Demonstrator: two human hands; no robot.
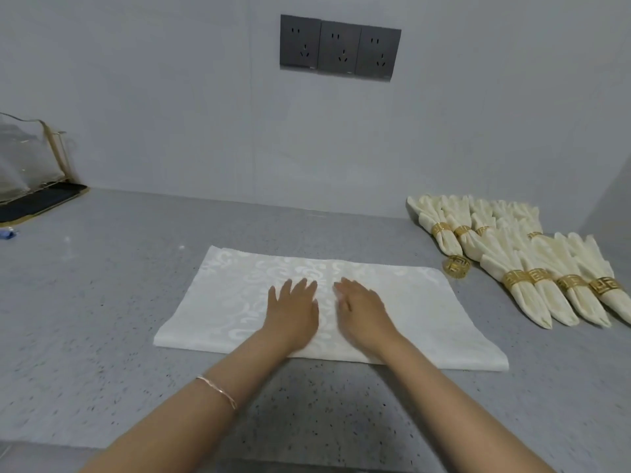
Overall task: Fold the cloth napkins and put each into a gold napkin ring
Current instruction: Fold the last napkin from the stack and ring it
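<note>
— Where's the cloth napkin (pixel 222 302)?
— On the tabletop (pixel 102 285), long axis left to right. Your left grip (pixel 293 308) and right grip (pixel 362 312) lie flat on its middle, fingers straight, clamping nothing.
— And the gold napkin ring (pixel 456 266)?
— Just off its far right corner, nearer your right grip.

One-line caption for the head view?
Left hand and right hand press flat on a white napkin; a loose gold ring and finished napkins lie at right.

I see both hands, left hand (pixel 293 310) and right hand (pixel 362 310), flat on the napkin (pixel 218 302); loose gold ring (pixel 456 266) at two o'clock.
</note>
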